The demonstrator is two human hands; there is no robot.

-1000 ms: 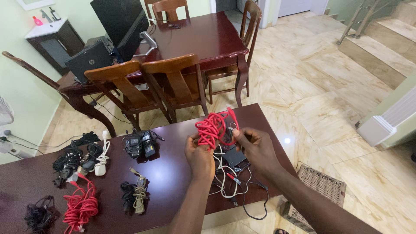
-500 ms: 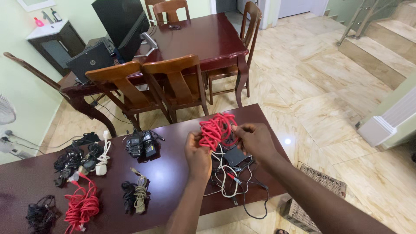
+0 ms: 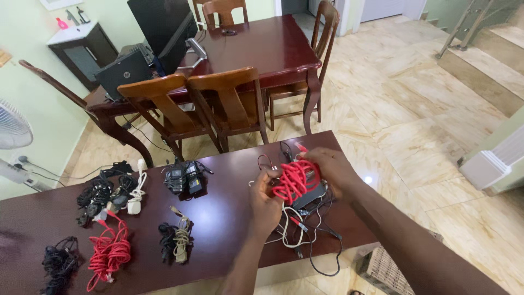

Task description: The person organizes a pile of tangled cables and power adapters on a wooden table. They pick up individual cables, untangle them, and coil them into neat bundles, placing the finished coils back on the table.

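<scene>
Your left hand (image 3: 266, 198) and right hand (image 3: 331, 169) both have fingers clamped on the red cable bundle (image 3: 295, 180), above the right edge of the dark tabletop (image 3: 218, 213).

**Two dark screens, both on the far counter**

A large black rectangular monitor screen (image 3: 161, 24) stands on the far dark-red wooden counter (image 3: 267, 46), at its left end. Just beside and below the monitor, an open black laptop (image 3: 128, 74) shows its dark lid.

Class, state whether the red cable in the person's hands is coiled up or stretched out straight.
Coiled: the red cable forms a bunch of loops between the left hand and right hand.
</scene>
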